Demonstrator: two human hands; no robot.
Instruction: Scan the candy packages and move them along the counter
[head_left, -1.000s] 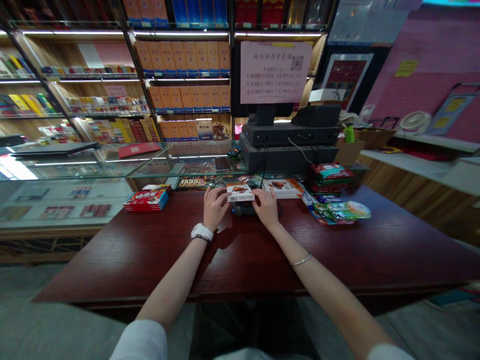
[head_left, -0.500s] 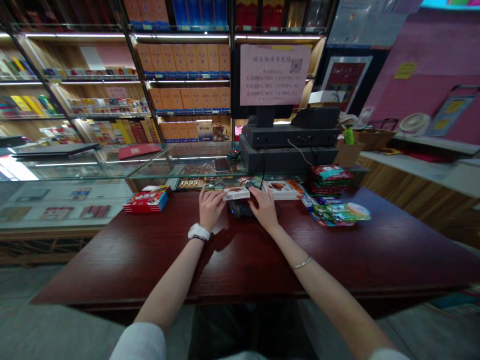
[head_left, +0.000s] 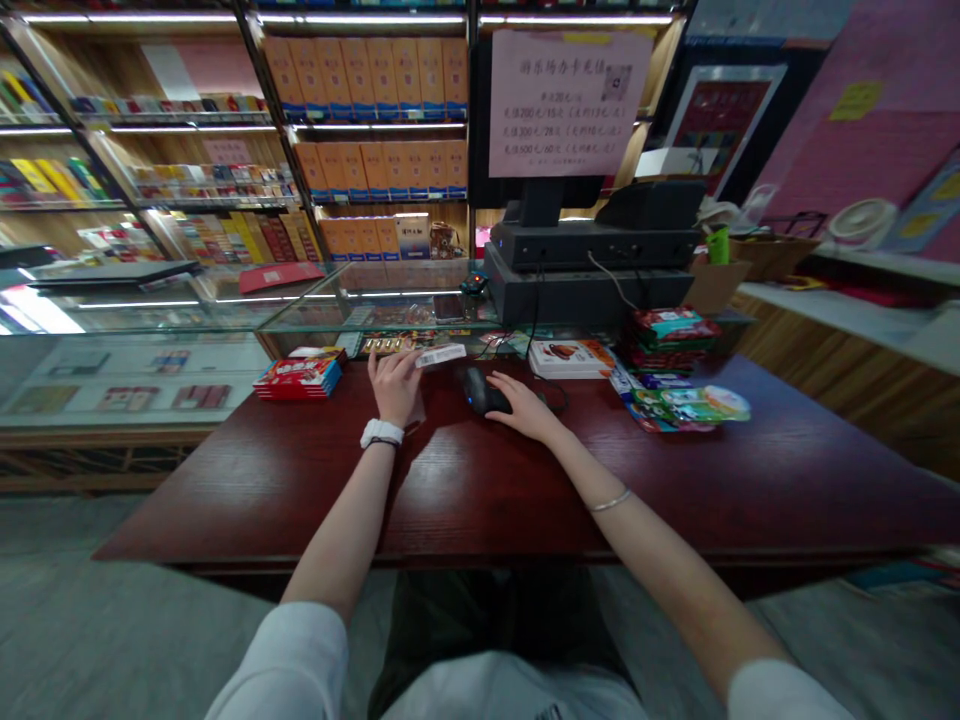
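My left hand [head_left: 394,385], with a white watch at the wrist, pinches one end of a small white box [head_left: 442,354] above the table. A side with barcode-like printing shows on the box. To the right, my right hand [head_left: 521,403] is closed around part of a black barcode scanner [head_left: 480,388] with a small blue light, low over the table. The palm side of that hand is hidden. Behind it lie flat white boxes [head_left: 564,360] with a brown picture and orange end.
Red-and-blue packs [head_left: 298,378] are stacked on the dark red table [head_left: 465,500] at left. Green pouches [head_left: 694,405] and a pile of red packets [head_left: 670,338] lie at right. Behind are a glass display case [head_left: 375,300] and a black cash register [head_left: 589,285].
My left hand has moved left with the small white box, away from the scanner. My right hand has shifted down onto the scanner. The head view has tilted downward.
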